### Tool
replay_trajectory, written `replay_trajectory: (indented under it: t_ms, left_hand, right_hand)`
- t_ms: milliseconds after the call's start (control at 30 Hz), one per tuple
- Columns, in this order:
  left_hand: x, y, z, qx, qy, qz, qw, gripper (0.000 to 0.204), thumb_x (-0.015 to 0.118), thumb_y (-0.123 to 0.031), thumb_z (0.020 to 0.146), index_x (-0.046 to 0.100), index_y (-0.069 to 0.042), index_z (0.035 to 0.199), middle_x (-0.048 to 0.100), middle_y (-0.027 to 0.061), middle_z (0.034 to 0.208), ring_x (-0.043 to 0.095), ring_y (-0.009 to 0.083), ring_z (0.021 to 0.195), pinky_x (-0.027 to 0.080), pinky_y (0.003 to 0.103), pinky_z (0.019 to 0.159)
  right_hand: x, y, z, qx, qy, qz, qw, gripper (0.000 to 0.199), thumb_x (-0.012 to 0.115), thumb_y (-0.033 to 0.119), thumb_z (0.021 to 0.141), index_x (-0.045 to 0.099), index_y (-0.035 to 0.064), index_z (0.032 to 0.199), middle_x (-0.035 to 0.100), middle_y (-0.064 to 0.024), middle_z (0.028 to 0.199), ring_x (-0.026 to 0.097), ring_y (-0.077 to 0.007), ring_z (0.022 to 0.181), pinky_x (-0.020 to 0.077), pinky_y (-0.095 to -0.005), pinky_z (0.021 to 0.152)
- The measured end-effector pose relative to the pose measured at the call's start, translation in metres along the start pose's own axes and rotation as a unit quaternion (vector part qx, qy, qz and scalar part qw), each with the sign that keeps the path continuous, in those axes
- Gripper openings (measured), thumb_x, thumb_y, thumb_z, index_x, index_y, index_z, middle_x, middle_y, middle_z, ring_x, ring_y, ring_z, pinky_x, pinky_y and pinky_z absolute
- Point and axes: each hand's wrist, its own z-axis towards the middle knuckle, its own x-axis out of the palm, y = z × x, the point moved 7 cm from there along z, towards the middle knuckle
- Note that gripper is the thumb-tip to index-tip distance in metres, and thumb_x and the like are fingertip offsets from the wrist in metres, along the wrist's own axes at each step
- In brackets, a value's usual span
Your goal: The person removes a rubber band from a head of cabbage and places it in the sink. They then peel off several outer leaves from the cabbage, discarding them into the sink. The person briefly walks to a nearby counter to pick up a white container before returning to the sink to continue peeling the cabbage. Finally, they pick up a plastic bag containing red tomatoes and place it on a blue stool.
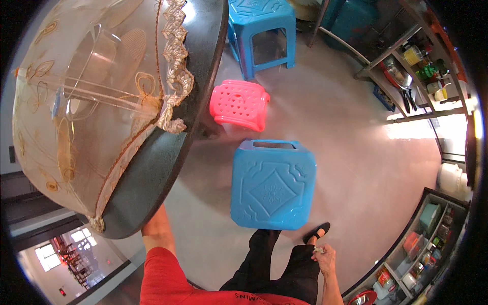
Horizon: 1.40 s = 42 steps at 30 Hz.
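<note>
My right hand (327,260) is closed beside my right thigh. A small pale thing (318,250) sticks out at its fingertips, too small to name. My left forearm (158,231) reaches up to the near edge of a dark round-edged table (152,195), and the hand itself is hidden below that edge. Over the tabletop stands a sheer domed food cover (43,137) with lace trim; clear containers show dimly through it. Straight ahead of my legs is a blue plastic stool (273,190) with a diamond pattern on its seat.
Beyond the stool, a small pink plastic stool (239,104) sits beside the table. Another blue stool (267,35) stands farther off. To the right are a metal rack (394,58) with pans and bottles, and a low shelf unit (394,249) holding jars and boxes.
</note>
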Motion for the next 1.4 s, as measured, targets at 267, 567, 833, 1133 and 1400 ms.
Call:
replay_trajectory:
  t_ms: [267, 567, 833, 1133, 1400]
  left_hand:
    - [0.017, 0.0, 0.033, 0.046, 0.027, 0.055, 0.997, 0.036, 0.047, -0.031, 0.085, 0.06, -0.001, 0.1, 0.057, 0.0143, 0.105, 0.053, 0.0301, 0.094, 0.041, 0.045, 0.077]
    - [-0.009, -0.001, 0.045, 0.106, 0.011, 0.15, 0.983, 0.041, 0.043, -0.036, 0.089, 0.059, -0.002, 0.105, 0.055, 0.0148, 0.115, 0.051, 0.0321, 0.102, 0.038, 0.048, 0.083]
    - [-0.125, 0.024, -0.067, 0.215, -0.226, 0.393, 0.865, 0.046, 0.039, -0.041, 0.091, 0.057, -0.002, 0.109, 0.052, 0.0152, 0.123, 0.049, 0.0339, 0.109, 0.036, 0.05, 0.087]
    - [-0.067, 0.038, -0.381, -0.003, 0.257, 0.041, 0.965, 0.025, 0.048, -0.025, 0.091, 0.056, -0.004, 0.103, 0.056, 0.004, 0.097, 0.053, 0.0165, 0.09, 0.041, 0.03, 0.072]
    - [-0.014, -0.15, -0.683, 0.04, 0.575, -0.042, 0.816, 0.013, 0.054, -0.018, 0.088, 0.057, -0.008, 0.097, 0.058, -0.0015, 0.086, 0.055, 0.0074, 0.072, 0.039, 0.019, 0.056]
  right_hand:
    - [0.021, 0.036, -0.006, -0.015, -0.021, -0.025, 0.999, 0.002, 0.052, -0.002, 0.074, 0.054, -0.0021, 0.074, 0.061, -0.0105, 0.067, 0.06, -0.0147, 0.057, 0.0472, -0.0253, 0.05]
    - [0.009, 0.05, -0.014, -0.032, 0.003, 0.316, 0.948, 0.006, 0.055, -0.001, 0.082, 0.053, 0.0023, 0.077, 0.057, -0.007, 0.076, 0.055, -0.0168, 0.06, 0.0438, -0.0291, 0.053]
    - [-0.021, 0.029, -0.032, -0.005, 0.004, 0.452, 0.892, 0.009, 0.057, -0.001, 0.082, 0.054, 0.0077, 0.083, 0.061, -0.0075, 0.083, 0.056, -0.0158, 0.066, 0.0449, -0.029, 0.057]
    - [-0.112, -0.009, -0.102, -0.147, 0.045, 0.608, 0.779, 0.018, 0.057, -0.005, 0.08, 0.058, 0.008, 0.092, 0.06, -0.0101, 0.089, 0.057, -0.0185, 0.072, 0.047, -0.0298, 0.064]
    - [-0.267, -0.077, -0.233, -0.268, -0.017, 0.674, 0.688, 0.007, 0.054, 0.004, 0.086, 0.057, 0.0051, 0.092, 0.061, -0.0111, 0.09, 0.059, -0.0181, 0.075, 0.0498, -0.0313, 0.067]
